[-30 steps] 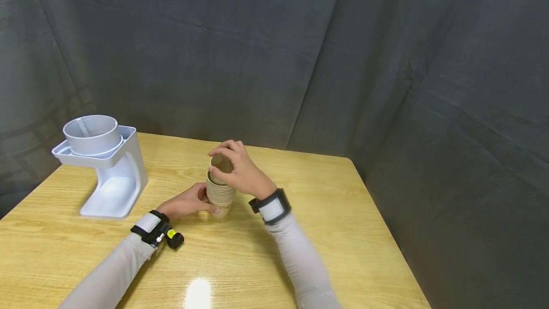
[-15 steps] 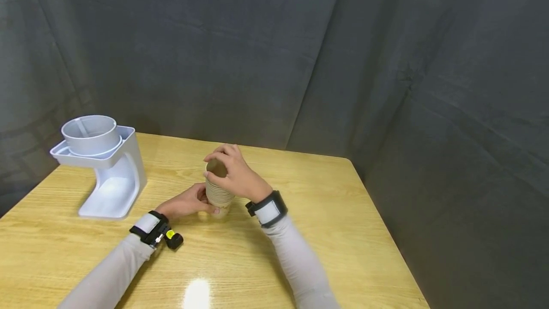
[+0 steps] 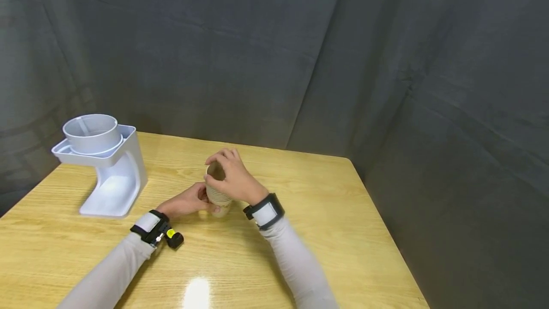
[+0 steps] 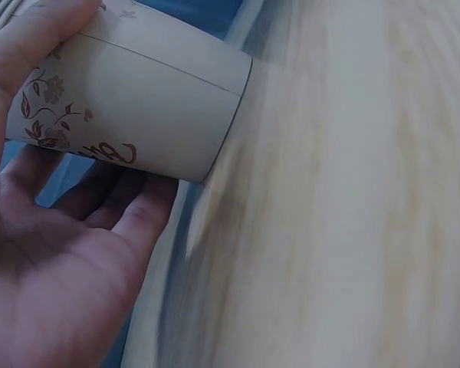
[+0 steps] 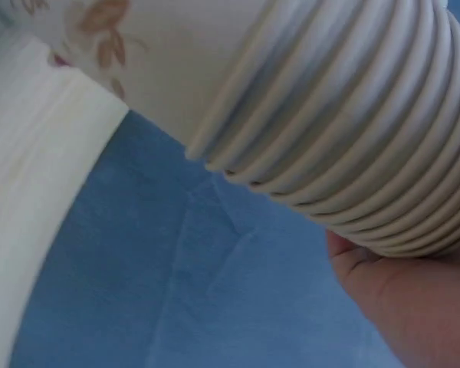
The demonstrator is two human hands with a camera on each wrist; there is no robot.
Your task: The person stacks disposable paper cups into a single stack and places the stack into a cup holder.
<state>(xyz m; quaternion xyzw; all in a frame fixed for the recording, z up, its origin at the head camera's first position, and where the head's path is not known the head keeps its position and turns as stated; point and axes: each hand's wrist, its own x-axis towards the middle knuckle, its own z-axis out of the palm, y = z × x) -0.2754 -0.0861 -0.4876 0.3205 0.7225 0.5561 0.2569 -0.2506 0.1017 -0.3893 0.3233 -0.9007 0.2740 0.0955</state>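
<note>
A stack of nested paper cups (image 3: 217, 196) stands on the wooden table, mouth up, left of the middle in the head view. Low on the stack, my left hand (image 3: 188, 201) grips the bottom cup. That cup's wall (image 4: 161, 84) carries a brown flower print in the left wrist view, with the thumb on one side and fingers on the other. At the top my right hand (image 3: 238, 180) holds the uppermost rim between thumb and fingers. In the right wrist view the rolled rims (image 5: 345, 115) lie close together; part of the right hand (image 5: 414, 299) shows behind them.
A white stand (image 3: 116, 190) with a round white bowl (image 3: 92, 136) on its top is at the table's left. Dark curtains (image 3: 193, 61) hang behind the table (image 3: 326, 223) and along its right side.
A second ago my right hand held a cup partly raised above the stack. Hand and cup have since come down, and the cup now sits lower in the stack. My left hand stays put.
</note>
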